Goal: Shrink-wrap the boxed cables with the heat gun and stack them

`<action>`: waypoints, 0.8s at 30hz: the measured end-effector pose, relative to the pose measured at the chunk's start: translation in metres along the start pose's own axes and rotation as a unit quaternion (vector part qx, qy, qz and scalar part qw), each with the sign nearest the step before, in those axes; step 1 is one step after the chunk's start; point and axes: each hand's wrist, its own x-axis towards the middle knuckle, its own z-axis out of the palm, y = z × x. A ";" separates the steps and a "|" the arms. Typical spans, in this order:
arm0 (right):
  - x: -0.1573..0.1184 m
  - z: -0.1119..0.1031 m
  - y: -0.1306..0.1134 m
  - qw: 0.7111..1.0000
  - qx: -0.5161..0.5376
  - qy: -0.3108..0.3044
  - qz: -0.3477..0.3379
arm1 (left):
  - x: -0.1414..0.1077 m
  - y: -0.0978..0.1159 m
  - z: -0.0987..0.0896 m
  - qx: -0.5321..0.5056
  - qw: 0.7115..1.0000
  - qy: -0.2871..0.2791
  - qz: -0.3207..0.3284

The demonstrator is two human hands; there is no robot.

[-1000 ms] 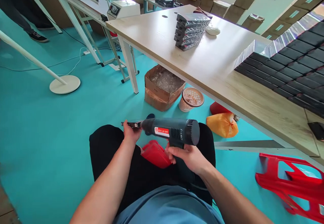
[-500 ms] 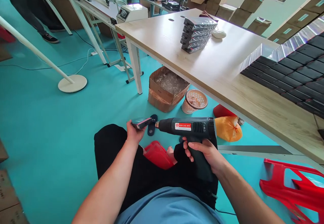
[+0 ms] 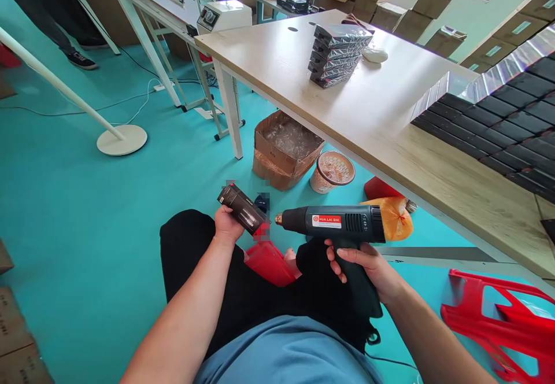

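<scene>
A small black box [image 3: 243, 209] with print on its face is held in my left hand [image 3: 228, 224], its broad side turned up toward the camera. My right hand [image 3: 362, 259] grips the handle of a dark heat gun [image 3: 342, 222] with a red and white label. The gun's nozzle points left at the box's right end, with a small gap between them. On the table [image 3: 269, 54] stand a stack of film-wrapped black boxes [image 3: 336, 54] and, at the right, a large block of black boxes [image 3: 503, 118].
Under the table are a carton of clear film [image 3: 277, 161], a waste basket [image 3: 332, 173] and an orange bag [image 3: 392, 217]. A red stool [image 3: 489, 314] lies at the right. A white pole base [image 3: 122, 140] stands left, and a person's legs [image 3: 43, 14] show at the upper left.
My left hand has turned the box from nearly edge-on to showing its printed broad side. The heat gun in my right hand has shifted slightly right and down.
</scene>
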 end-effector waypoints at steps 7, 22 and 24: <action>-0.003 0.007 0.004 0.998 -0.062 -0.018 -0.019 | 0.002 -0.005 0.001 0.038 0.999 -0.004 0.016; -0.002 0.020 0.006 0.995 -0.079 -0.058 -0.013 | 0.007 -0.017 -0.006 0.184 0.982 -0.038 0.025; 0.002 0.026 -0.002 0.998 -0.044 -0.024 -0.043 | 0.010 -0.022 -0.009 0.247 0.966 -0.052 0.050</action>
